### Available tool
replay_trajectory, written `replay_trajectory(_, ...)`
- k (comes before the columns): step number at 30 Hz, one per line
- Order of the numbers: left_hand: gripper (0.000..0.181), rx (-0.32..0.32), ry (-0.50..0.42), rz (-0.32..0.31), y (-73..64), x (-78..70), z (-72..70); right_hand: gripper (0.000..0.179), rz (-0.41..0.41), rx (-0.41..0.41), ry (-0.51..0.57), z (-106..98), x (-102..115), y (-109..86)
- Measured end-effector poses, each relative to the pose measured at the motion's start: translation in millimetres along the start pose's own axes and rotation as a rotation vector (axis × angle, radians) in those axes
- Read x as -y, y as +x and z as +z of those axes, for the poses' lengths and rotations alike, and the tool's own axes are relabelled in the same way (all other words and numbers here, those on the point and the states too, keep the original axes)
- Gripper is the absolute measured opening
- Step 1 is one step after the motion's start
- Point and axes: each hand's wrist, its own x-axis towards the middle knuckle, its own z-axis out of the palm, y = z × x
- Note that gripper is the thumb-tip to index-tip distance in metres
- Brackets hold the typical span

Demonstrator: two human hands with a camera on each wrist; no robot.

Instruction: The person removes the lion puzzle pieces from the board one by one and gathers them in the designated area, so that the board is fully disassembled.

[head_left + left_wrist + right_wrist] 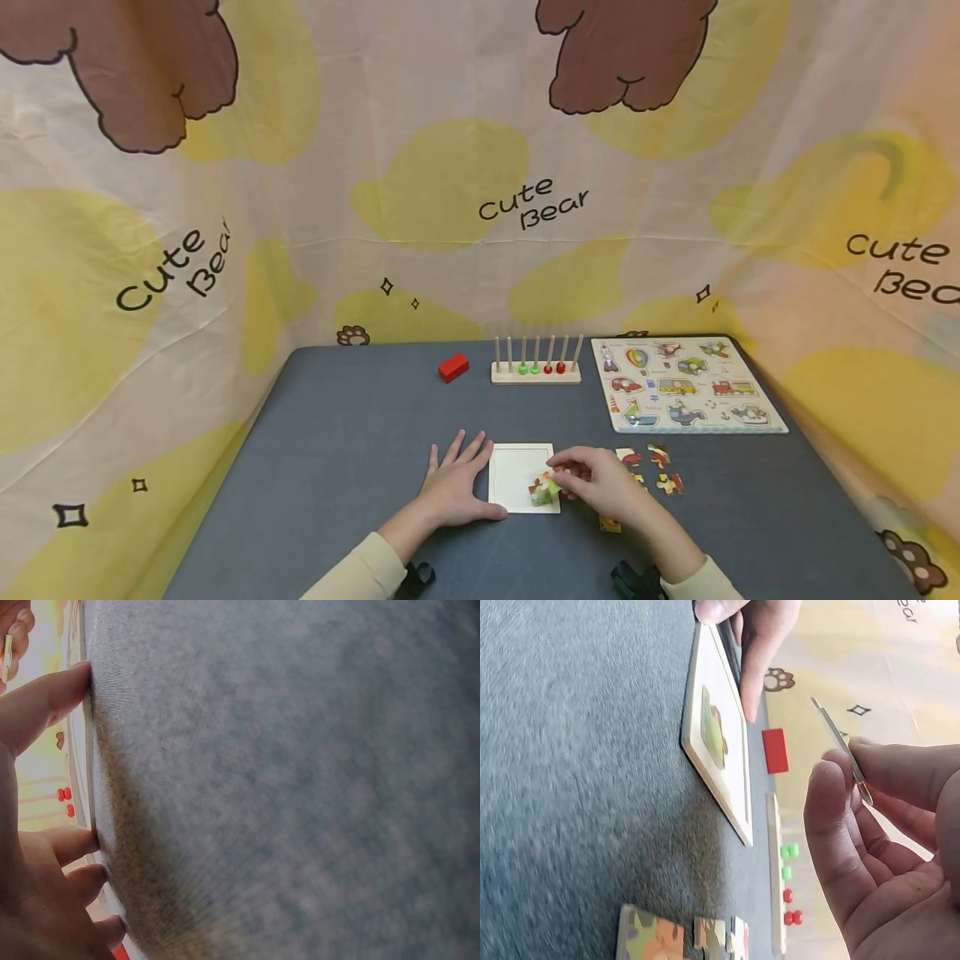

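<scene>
A square white puzzle tray [513, 475] lies near the front of the table. My left hand [452, 493] rests at its left edge with fingers spread, thumb at the near corner and fingertips at the far one. Inside the tray, one puzzle piece [714, 735], green with some red, lies at the lower right corner. Above that corner my right hand [606, 485] pinches another puzzle piece [840, 742] between thumb and fingers. The right wrist view shows this piece edge-on, so its picture is hidden there. Several loose puzzle pieces [669, 483] lie right of the tray, some partly behind the right hand.
At the back stand a red block [453, 367] and a wooden peg rack [536, 377] with green and red beads. A vehicle picture board [686, 417] lies at the back right. A printed curtain [420, 275] hangs behind the grey table [337, 442].
</scene>
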Motion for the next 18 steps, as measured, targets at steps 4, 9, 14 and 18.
replay_trajectory(4, 0.111, 0.003, -0.002, 0.001, 0.4, -0.2, 0.2, 0.024, 0.015, -0.007, 0.023, -5, -2, -2.0)
replay_trajectory(9, 0.111, -0.007, 0.007, 0.005, -0.3, 0.0, 0.0, 0.025, 0.042, -0.015, 0.082, -9, -2, -5.6)
replay_trajectory(14, 0.112, -0.018, 0.018, 0.011, -1.1, -1.0, -1.1, 0.026, 0.057, -0.034, 0.099, -15, -5, -11.2)
replay_trajectory(18, 0.112, -0.015, 0.013, 0.005, -1.2, -1.4, -1.9, 0.025, 0.039, -0.058, 0.115, -21, -10, -16.2)
